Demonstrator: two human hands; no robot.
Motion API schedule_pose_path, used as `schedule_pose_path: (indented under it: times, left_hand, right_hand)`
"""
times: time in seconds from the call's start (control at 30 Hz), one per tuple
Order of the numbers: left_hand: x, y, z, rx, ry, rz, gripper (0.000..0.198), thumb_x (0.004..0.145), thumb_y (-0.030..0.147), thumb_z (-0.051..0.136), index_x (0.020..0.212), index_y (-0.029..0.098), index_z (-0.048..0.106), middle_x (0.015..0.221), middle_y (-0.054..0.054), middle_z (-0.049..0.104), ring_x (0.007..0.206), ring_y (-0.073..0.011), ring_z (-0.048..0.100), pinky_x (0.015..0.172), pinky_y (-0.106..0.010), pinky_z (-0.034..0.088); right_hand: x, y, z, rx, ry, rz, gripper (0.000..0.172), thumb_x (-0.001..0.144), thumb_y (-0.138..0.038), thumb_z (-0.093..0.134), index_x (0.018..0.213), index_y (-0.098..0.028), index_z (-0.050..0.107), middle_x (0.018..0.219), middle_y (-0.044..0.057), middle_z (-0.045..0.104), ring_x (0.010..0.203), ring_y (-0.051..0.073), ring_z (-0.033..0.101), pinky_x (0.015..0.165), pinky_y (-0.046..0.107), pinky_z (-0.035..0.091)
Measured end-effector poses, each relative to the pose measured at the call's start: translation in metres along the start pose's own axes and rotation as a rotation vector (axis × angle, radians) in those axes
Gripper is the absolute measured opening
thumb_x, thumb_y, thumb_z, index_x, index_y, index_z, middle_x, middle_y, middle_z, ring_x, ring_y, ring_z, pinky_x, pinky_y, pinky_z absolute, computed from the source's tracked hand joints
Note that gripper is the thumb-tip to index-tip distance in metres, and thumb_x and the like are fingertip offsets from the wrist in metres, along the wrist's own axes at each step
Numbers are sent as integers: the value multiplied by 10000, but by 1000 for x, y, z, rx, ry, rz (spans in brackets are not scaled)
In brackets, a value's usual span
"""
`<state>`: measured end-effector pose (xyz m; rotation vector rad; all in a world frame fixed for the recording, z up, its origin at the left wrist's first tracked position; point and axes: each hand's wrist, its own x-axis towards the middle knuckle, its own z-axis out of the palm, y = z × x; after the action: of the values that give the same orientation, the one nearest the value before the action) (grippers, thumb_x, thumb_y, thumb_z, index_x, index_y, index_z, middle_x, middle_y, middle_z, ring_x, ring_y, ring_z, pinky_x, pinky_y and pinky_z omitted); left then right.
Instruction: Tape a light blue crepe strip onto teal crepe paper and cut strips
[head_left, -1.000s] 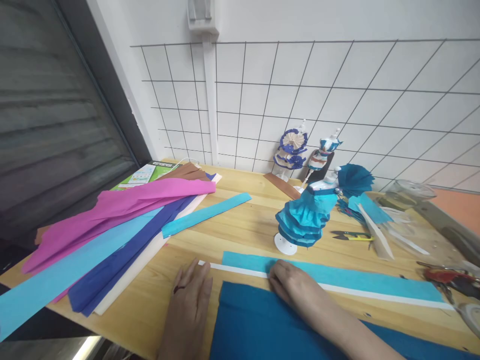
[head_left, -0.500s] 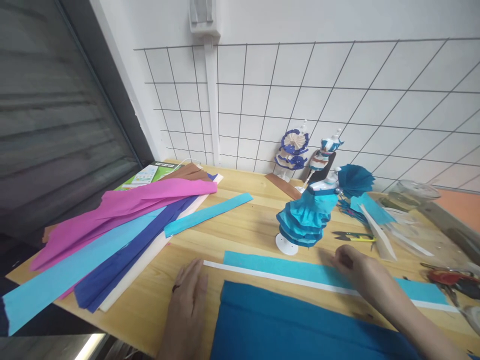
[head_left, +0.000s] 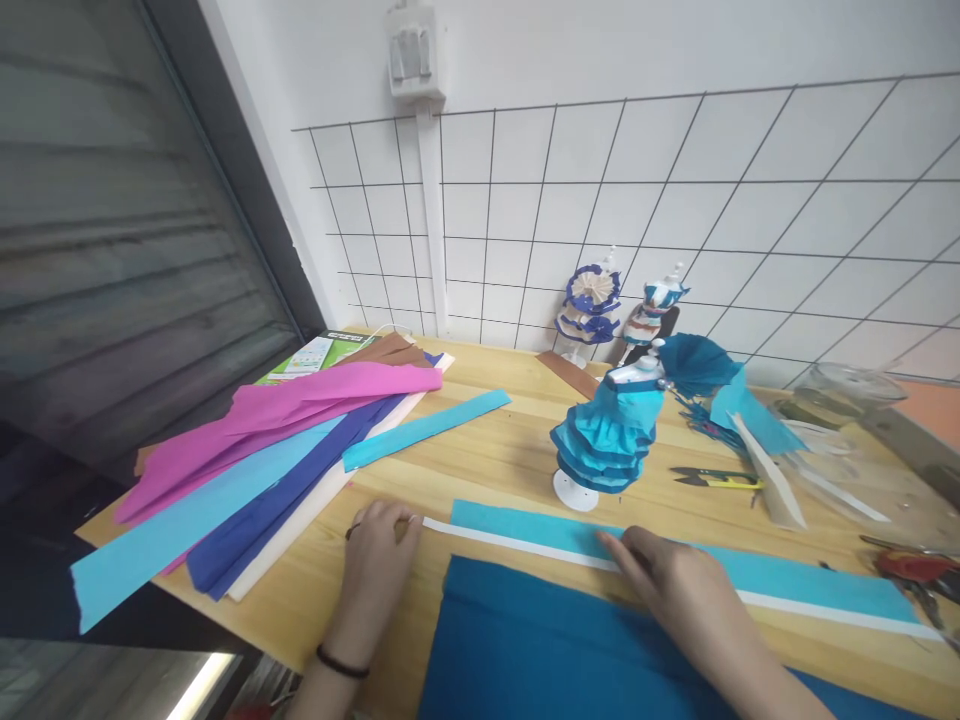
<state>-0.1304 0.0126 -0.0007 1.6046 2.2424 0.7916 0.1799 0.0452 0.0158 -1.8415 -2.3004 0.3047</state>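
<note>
A long light-blue crepe paper strip point(head_left: 810, 574) lies across the table with a narrow white strip point(head_left: 517, 543), like tape, along its near edge. The white strip sticks out past the paper's left end. There my left hand point(head_left: 382, 545) has its thumb and fingertips together at the tip of the white strip. My right hand point(head_left: 671, 580) rests over the middle of both strips, its thumb stretched along the paper and its other fingers bent, apart from the thumb. A dark-blue crepe sheet point(head_left: 540, 640) lies nearest me, partly under my right forearm.
Behind stands a mini dress form point(head_left: 607, 430) in ruffled blue paper, with two smaller dressed forms at the wall grid. Pink crepe paper point(head_left: 285, 410) tops a pile at left, near a short blue strip point(head_left: 427, 430). Yellow snips point(head_left: 716, 478) and paper scraps lie at right.
My right hand has moved left and toward me along the strips. My left hand's fingers, flatter before, have drawn together at the white strip's end. The view has shifted slightly.
</note>
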Motion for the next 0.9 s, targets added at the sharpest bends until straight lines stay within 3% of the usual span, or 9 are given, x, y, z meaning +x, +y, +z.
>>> schedule_pose_path:
  times: [0.17, 0.4, 0.53, 0.67, 0.77, 0.9]
  left_hand:
    - [-7, 21, -2, -94, -41, 26, 186, 777, 293, 483, 638, 203, 567, 687, -5, 622, 701, -174, 573, 657, -289, 441]
    - [-37, 53, 17, -28, 44, 146, 215, 796, 189, 489, 590, 198, 551, 635, -4, 592, 708, -187, 544, 674, -318, 388]
    - [-60, 57, 38, 30, 133, 285, 224, 815, 138, 470, 640, 199, 597, 651, -25, 605, 681, -202, 547, 628, -327, 371]
    - [-72, 61, 49, 51, 194, 356, 256, 833, 113, 437, 656, 208, 595, 637, -23, 594, 649, -208, 532, 611, -339, 351]
    - [-75, 62, 48, 13, 123, 386, 251, 847, 110, 421, 720, 224, 605, 679, -12, 602, 681, -199, 536, 629, -335, 364]
    - [-70, 53, 38, -48, 8, 443, 190, 871, 165, 426, 863, 221, 608, 803, -23, 619, 791, -185, 551, 720, -330, 407]
  right_hand:
    - [-1, -42, -1, 520, -215, -78, 365, 881, -464, 337, 658, -221, 494, 608, 15, 555, 580, 175, 498, 563, 269, 327]
    - [15, -83, 11, 774, -414, -81, 455, 869, -499, 345, 581, -191, 514, 520, -25, 547, 400, 84, 442, 446, 202, 347]
    - [27, -96, 18, 821, -530, -71, 448, 867, -477, 359, 569, -181, 515, 553, -14, 600, 343, 60, 444, 387, 189, 329]
    - [35, -102, 21, 771, -645, -51, 435, 882, -411, 418, 532, -168, 504, 491, -50, 552, 316, 40, 429, 348, 175, 303]
    - [41, -100, 26, 681, -719, -23, 348, 897, -380, 468, 663, -142, 565, 544, -62, 553, 376, 46, 463, 382, 179, 374]
    - [45, -91, 34, 589, -752, -27, 230, 892, -347, 506, 893, -135, 598, 765, -14, 623, 577, 87, 580, 534, 244, 494]
